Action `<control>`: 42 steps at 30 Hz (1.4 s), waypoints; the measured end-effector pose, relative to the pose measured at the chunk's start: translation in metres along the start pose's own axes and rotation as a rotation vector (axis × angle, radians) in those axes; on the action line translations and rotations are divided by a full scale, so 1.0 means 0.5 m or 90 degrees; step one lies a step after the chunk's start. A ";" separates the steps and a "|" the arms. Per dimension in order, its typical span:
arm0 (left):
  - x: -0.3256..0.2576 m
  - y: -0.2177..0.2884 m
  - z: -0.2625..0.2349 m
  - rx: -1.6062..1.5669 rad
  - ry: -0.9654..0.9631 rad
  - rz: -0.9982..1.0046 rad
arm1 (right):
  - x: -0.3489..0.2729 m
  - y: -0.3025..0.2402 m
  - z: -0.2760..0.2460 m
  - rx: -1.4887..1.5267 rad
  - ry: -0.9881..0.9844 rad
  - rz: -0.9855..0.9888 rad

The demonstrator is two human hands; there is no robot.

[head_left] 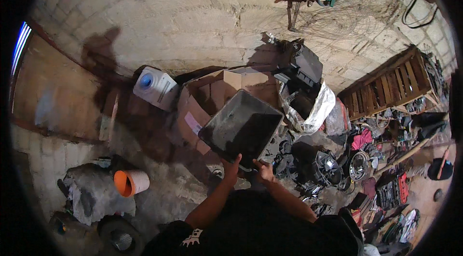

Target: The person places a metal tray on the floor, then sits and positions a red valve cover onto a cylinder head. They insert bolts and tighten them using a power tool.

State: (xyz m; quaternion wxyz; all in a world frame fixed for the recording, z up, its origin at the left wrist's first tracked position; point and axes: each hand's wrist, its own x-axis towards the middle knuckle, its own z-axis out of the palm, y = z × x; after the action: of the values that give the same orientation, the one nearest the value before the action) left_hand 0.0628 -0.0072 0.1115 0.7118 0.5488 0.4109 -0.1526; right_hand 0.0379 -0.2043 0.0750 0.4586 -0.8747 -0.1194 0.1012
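A dark rectangular tray [243,125] with raised sides is held out in front of me, its inside facing up and dusty. My left hand [231,170] grips its near edge, thumb over the rim. Close by, my right hand [264,171] holds the same near edge further right. The fingers beneath the tray are hidden. Just past it stands a large open cardboard box [193,125], partly covered by the tray.
A white container with a blue cap [146,81] stands left of the box. To the right are a white sack [318,111] and black plastic parts [304,63]. An orange bucket [132,182] lies tipped at left. Wheel rims [358,165] and scrap litter the right floor.
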 end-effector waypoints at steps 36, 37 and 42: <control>-0.217 0.025 -0.228 0.566 -0.744 0.027 | -0.900 -0.320 0.336 0.826 1.008 0.525; -0.248 -0.002 -0.191 0.577 -0.761 0.012 | -0.935 -0.306 0.357 0.862 1.048 0.523; -0.386 -0.170 -0.059 0.707 -0.737 0.041 | -1.110 -0.373 0.357 0.843 1.088 0.571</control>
State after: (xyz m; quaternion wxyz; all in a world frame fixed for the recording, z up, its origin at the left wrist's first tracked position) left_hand -0.1254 -0.0553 0.1994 0.4388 0.6683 -0.1752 -0.5746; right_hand -0.5627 -0.1299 0.1667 0.6793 -0.2122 0.6231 -0.3245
